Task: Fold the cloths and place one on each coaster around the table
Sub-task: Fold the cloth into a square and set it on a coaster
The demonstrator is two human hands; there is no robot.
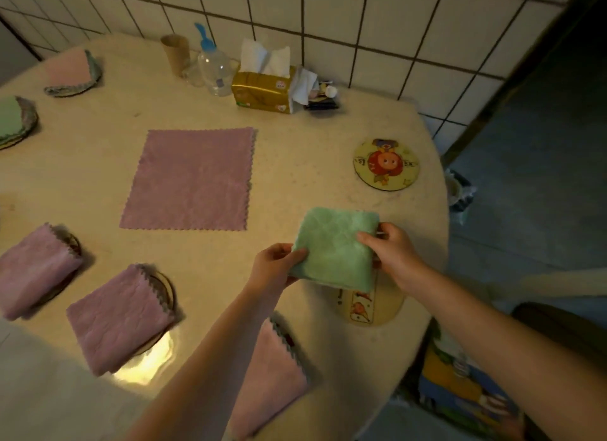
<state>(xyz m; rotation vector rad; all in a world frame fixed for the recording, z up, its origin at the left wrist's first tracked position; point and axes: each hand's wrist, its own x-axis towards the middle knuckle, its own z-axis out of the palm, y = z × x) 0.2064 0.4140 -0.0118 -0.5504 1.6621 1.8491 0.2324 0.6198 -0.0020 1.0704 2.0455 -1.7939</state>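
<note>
A folded green cloth (pixel 335 247) is held between my left hand (pixel 277 265) at its lower left corner and my right hand (pixel 391 248) at its right edge. It hovers over a round picture coaster (pixel 377 309), partly hidden beneath it. Another coaster (pixel 386 164) with a cartoon figure lies bare at the far right. An unfolded pink cloth (pixel 190 179) lies flat in the middle of the table. Folded pink cloths (pixel 121 319), (pixel 36 270), (pixel 269 375) rest on coasters along the near edge. At the far left, a folded pink cloth (pixel 70 68) and a green one (pixel 11 119) cover coasters.
Against the tiled wall stand a paper cup (pixel 176 54), a clear plastic bottle (pixel 215 69), a gold tissue pack (pixel 262 91) and small dark items (pixel 323 99). The table's curved edge (pixel 443 211) drops to the floor on the right, near a chair with a printed cushion (pixel 460 385).
</note>
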